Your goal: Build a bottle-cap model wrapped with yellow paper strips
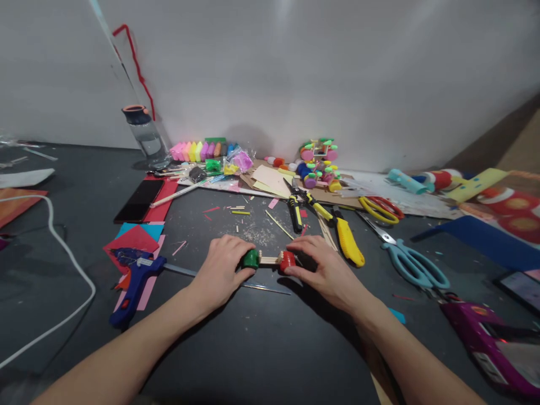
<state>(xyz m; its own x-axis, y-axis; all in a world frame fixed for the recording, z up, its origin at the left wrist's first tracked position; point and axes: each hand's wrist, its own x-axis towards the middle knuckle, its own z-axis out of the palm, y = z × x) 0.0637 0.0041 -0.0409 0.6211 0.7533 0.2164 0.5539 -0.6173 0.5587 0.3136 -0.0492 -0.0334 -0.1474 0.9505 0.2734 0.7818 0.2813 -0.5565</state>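
Both hands meet at a small piece in the middle of the dark table: light wooden sticks (269, 260) join a green cap (251, 259) to a red cap (287, 261). The fingers and thumb of my left hand (223, 265) are round the green cap. At the other end, my right hand (323, 267) pinches the red cap between thumb and fingers. A thin clear glue stick (265, 288) lies just in front of the piece. Yellow-black pliers (295, 214) and a yellow cutter (349, 242) lie beyond my right hand.
On the left are a blue glue gun (137, 289), a black phone (139, 201), a bottle (147, 138) and a white cable (80, 264). Blue scissors (415, 264) and a purple device (485, 337) lie right. Clay blocks (202, 151) and small wheeled models (318, 169) stand along the wall.
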